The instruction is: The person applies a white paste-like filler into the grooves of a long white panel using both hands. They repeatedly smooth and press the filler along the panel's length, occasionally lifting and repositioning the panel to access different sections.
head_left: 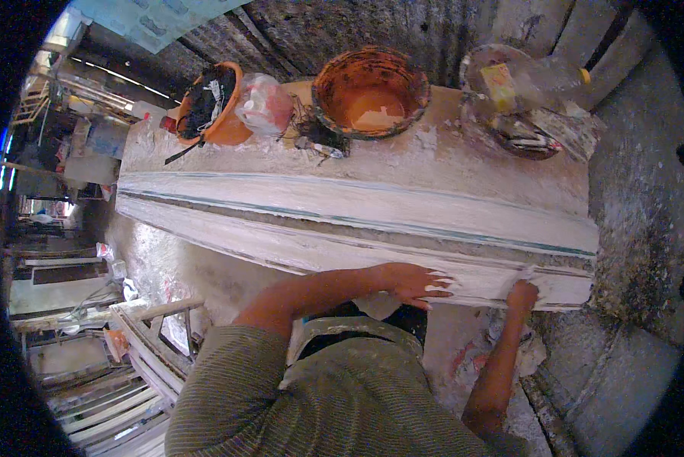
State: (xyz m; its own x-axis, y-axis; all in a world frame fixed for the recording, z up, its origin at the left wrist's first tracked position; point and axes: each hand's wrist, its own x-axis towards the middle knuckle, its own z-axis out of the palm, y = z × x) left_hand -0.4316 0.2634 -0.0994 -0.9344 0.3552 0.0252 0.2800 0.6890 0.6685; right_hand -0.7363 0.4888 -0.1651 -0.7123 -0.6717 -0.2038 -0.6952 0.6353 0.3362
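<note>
Directly before me lay a long white plaster-coated moulding slab [357, 221] with stepped ridges and thin teal lines running left to right along its length. My left hand [414, 282] rested flat on its near edge, fingers spread and open, palm down on the white surface. My right hand [522, 293] was closed against the same near edge, further right, close to the slab's right end; whether it gripped anything I could not tell, though a pale scrap showed at its fingertips. Between my forearms, just below the slab, sat a dark bucket with a pale plaster-smeared rim [353, 335].

On the far side of the slab stood a round rust-orange bowl [371, 91] caked with residue. To its left was a crumpled clear plastic bag [264, 105], and further left an orange plastic bucket [214, 107] stuffed with dark material. To the far right lay a clear plastic bottle with a yellow cap [521, 76], on its side.
</note>
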